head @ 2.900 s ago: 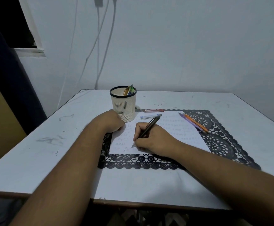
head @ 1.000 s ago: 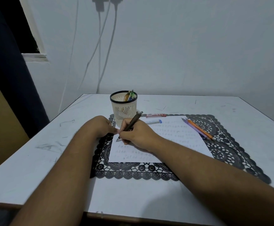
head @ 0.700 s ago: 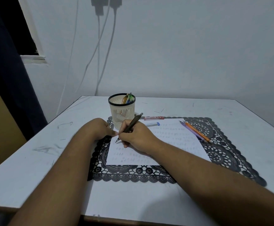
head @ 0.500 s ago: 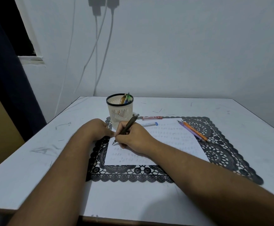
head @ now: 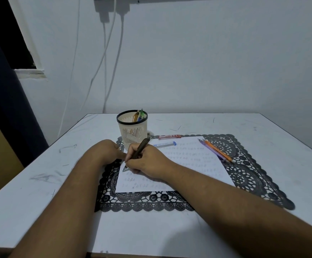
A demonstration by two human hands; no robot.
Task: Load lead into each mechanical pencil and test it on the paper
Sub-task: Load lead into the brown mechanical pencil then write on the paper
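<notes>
My right hand grips a dark mechanical pencil in a writing hold, its tip down on the left part of the white paper. Rows of faint pencil marks cover the sheet. My left hand rests at the paper's left edge beside the tip; its fingers are curled under and I cannot see whether they hold anything. An orange pencil and a purple pencil lie side by side at the paper's right edge. A red lead tube and a blue-capped lead tube lie at the paper's far edge.
The paper lies on a black lace mat on a white table. A cream mesh cup with pens stands just beyond my hands. The wall is close behind, with cables hanging down it.
My right hand with the dark pencil has moved left across the paper, from its lower middle to the left edge beside my left hand. The view has tilted up slightly.
</notes>
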